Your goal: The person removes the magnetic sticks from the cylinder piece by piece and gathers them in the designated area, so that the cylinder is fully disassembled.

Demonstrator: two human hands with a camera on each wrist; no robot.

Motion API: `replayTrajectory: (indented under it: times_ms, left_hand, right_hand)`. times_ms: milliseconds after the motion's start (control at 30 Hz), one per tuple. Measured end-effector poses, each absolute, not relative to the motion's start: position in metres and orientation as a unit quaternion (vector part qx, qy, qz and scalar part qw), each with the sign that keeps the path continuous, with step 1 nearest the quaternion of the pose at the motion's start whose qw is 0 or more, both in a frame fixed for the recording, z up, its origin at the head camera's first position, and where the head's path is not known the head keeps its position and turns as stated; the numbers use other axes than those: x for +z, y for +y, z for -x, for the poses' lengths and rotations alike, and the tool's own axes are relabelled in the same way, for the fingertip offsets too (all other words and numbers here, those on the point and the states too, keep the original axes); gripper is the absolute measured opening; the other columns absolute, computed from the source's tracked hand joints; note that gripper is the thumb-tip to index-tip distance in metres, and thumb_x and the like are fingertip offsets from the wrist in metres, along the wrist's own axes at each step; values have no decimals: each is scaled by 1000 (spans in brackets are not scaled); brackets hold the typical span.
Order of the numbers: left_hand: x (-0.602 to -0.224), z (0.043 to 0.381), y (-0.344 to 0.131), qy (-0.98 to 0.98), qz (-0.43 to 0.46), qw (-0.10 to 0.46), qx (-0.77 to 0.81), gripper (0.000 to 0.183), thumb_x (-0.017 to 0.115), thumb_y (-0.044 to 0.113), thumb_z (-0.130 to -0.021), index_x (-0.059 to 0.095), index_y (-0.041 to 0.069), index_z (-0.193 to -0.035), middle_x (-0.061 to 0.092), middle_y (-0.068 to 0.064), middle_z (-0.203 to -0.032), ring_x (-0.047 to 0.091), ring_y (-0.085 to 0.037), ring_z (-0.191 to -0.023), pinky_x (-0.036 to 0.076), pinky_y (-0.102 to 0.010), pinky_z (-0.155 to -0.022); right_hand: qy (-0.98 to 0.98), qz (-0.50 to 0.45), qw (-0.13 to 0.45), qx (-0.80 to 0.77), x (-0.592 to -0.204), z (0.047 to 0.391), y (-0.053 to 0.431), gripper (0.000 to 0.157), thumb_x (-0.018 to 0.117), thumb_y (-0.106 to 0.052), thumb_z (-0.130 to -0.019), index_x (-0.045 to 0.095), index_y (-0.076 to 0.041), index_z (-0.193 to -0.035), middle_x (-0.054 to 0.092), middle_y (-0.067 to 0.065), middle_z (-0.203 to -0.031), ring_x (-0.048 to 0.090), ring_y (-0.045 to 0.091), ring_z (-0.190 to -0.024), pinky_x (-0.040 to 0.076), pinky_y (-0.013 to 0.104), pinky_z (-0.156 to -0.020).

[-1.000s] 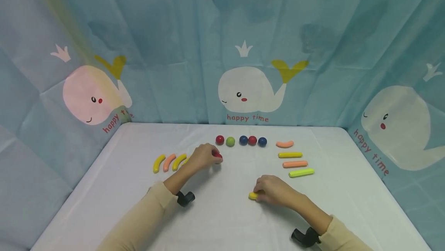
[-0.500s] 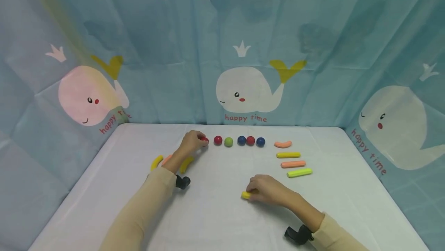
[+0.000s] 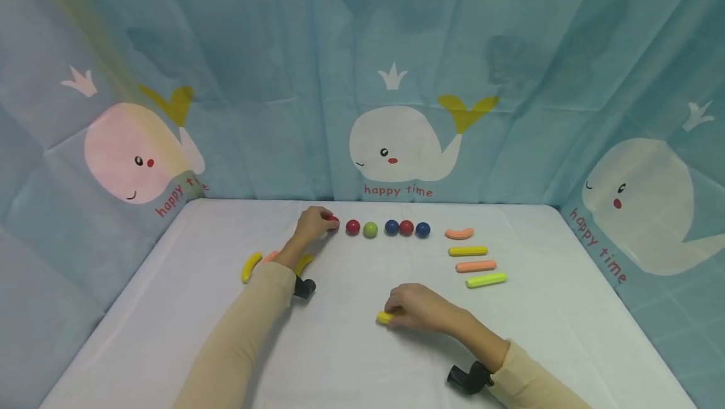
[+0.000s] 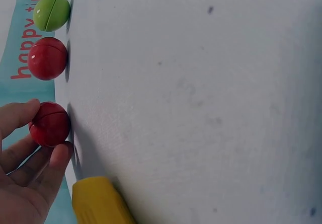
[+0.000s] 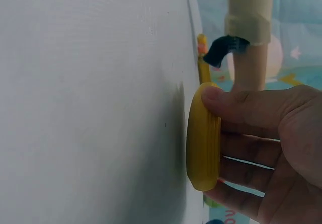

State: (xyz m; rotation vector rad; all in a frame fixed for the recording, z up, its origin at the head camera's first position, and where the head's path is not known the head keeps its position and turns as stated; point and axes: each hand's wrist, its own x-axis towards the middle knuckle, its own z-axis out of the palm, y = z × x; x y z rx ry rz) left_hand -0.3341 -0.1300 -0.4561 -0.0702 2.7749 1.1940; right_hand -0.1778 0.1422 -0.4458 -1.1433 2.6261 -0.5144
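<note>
At the left end of a row of balls, my left hand [image 3: 310, 226] pinches a red ball [image 4: 49, 124] between thumb and fingers, close to the white tabletop. Beside it along the row are another red ball [image 3: 353, 227] and a green ball [image 3: 370, 229]. Nearer the front, my right hand [image 3: 418, 308] grips a yellow toy banana [image 5: 204, 141], thumb on one side and fingers behind. In the head view only the banana's tip shows past the fingers. Under my left forearm, a curved yellow piece [image 3: 304, 264] is partly hidden.
The row continues right with a blue ball [image 3: 391, 227], a red one and another blue. At right lie a curved pink piece [image 3: 459, 233] and straight yellow, pink and lime sticks [image 3: 486, 280]. Curved yellow [image 3: 251, 267] and pink [image 3: 270, 257] pieces lie at left. Cloth curtains surround the table.
My left hand has carried the red ball back and left to the row's end. My right hand has shifted left, still holding the yellow toy banana.
</note>
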Motion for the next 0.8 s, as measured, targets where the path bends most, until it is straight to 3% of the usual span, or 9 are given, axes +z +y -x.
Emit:
replayTrajectory:
  times_ms: [500,800]
  left_hand:
    - [-457,327,-127,915,36,57,397,41,66,23,-93,59,3,-129,60,-17,-128,55,-32,-115,47,-44,-105]
    - [-440,289,-122,917,-4,-30,398,40,59,27,-96,61,5,-129,57,-18,-134,53,-35,-124,46,-50,-102]
  right_hand:
    - [907,375,130,-144,-451,179,133,22,78,-27,-82,78,-15,-99,68,-11,-84,52,-3,-74,50,19,-73]
    - [912,339,124,-195,-446,183,149,23,70,-32,-89,76,-15,-102,68,-10,-92,59,4,-86,52,27,-79]
